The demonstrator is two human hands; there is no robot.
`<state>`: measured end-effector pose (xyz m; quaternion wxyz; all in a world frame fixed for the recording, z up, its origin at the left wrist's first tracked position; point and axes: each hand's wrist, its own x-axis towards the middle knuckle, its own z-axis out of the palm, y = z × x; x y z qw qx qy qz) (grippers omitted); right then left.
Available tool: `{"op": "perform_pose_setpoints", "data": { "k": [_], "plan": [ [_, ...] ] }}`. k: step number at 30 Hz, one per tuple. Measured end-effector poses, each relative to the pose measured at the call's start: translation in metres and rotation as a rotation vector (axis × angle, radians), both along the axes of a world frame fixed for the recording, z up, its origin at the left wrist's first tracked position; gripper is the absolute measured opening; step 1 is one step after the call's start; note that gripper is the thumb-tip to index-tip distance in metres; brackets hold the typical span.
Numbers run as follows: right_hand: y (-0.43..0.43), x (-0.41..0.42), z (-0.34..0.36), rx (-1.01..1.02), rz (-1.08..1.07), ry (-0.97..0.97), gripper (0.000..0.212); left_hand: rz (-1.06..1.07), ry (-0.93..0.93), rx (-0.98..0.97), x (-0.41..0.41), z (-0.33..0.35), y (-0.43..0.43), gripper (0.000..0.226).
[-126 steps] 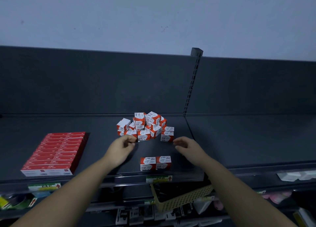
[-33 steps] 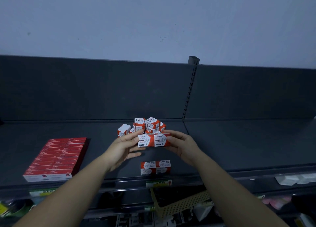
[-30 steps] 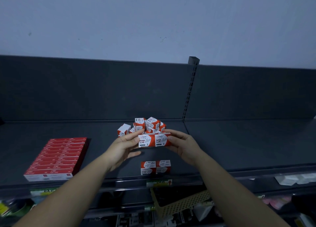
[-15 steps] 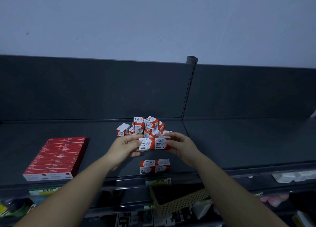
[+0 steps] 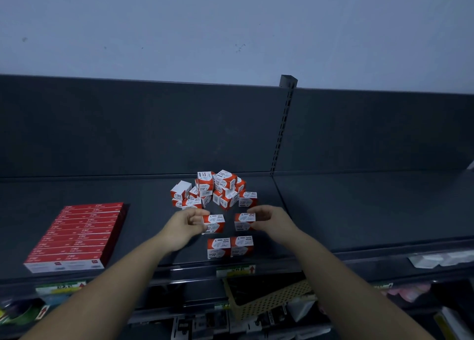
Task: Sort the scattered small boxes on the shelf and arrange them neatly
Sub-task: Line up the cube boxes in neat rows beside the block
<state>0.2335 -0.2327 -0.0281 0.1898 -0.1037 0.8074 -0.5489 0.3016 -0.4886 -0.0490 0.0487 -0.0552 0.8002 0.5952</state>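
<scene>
Lettering on boxes (image 5: 205, 186): "PAPER CLIPS"; red-white faces

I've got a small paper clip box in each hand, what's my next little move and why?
Likely set both down together just behind the front pair, touching side by side. The left hand pinches the left box and the right hand the right box, with a gap between them; the front pair already sits flush on the shelf.

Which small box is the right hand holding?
The right box of the two between pile and front pair; the right hand pinches it, the left hand holds the left box.
</scene>
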Motion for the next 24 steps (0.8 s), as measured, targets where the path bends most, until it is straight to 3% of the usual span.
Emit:
{"op": "perform_pose_setpoints", "data": {
  "k": [7,14,19,24],
  "plan": [
    [0.003,-0.006,-0.019,0.122,0.068,-0.044,0.033,-0.101,-0.022,-0.105,0.001,-0.012,-0.005,0.032],
    [0.002,-0.006,-0.018,0.086,0.055,-0.117,0.033,-0.208,-0.094,-0.072,-0.004,-0.01,0.002,0.059],
    [-0.002,-0.004,-0.022,0.1,0.054,-0.101,0.024,-0.166,-0.089,-0.043,-0.009,-0.015,0.009,0.028],
    [-0.001,0.004,-0.02,0.088,0.06,-0.065,0.022,-0.15,-0.059,-0.098,-0.01,-0.021,0.01,0.023]
  ]
}}
